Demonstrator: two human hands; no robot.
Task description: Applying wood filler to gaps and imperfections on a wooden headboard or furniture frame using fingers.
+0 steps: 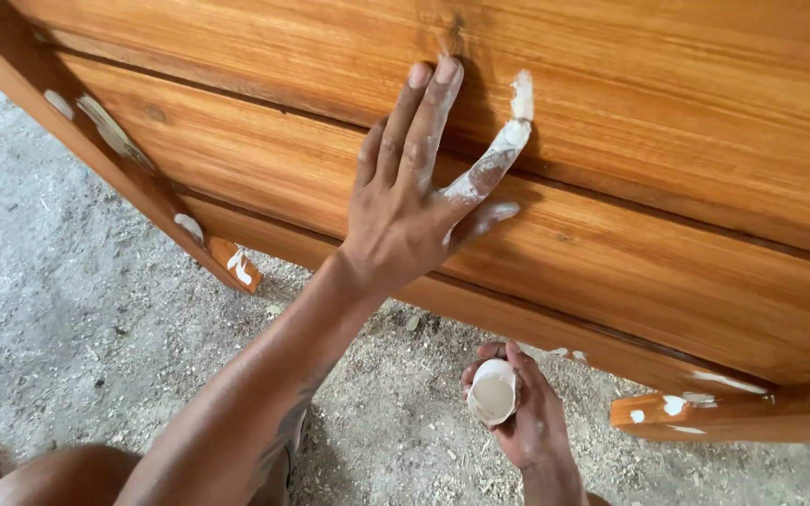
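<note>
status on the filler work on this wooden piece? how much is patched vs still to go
Done: white filler patches on the left leg, its foot and the right foot. In hand: left hand flat on the panel, filler-coated forefinger at a dab above the groove; right hand holds a small cup of filler. Left: unclear; the other panel boards show no filler.

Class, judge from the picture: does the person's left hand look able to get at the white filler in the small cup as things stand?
Probably yes. The left hand lies flat on the wooden panel, holding nothing, and the cup in the right hand faces up with nothing between them.
</note>
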